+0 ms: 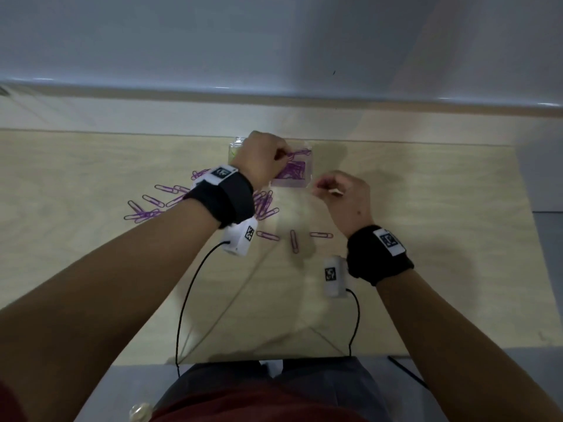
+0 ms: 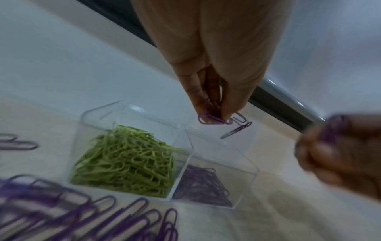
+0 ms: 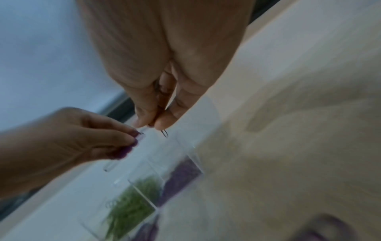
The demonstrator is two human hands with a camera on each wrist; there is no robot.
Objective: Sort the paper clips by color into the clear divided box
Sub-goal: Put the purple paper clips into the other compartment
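The clear divided box (image 1: 307, 185) stands at the table's far middle. One compartment holds green clips (image 2: 128, 161), the one beside it purple clips (image 2: 204, 185). My left hand (image 1: 285, 153) hovers over the box and pinches a few purple clips (image 2: 212, 119) above a far compartment; another purple clip (image 2: 237, 130) hangs just below them. My right hand (image 1: 323, 187) is just right of the box, fingers curled, pinching a thin clip (image 3: 164, 133). The left hand hides the green compartment in the head view. Loose purple clips (image 1: 152, 205) lie scattered left of the box.
Three single purple clips (image 1: 292, 239) lie on the pale wooden table (image 1: 441, 239) between my wrists. A grey rail (image 1: 274, 95) and wall run behind the box. Black cables (image 1: 185, 300) hang from both wrist cameras toward the table's front edge.
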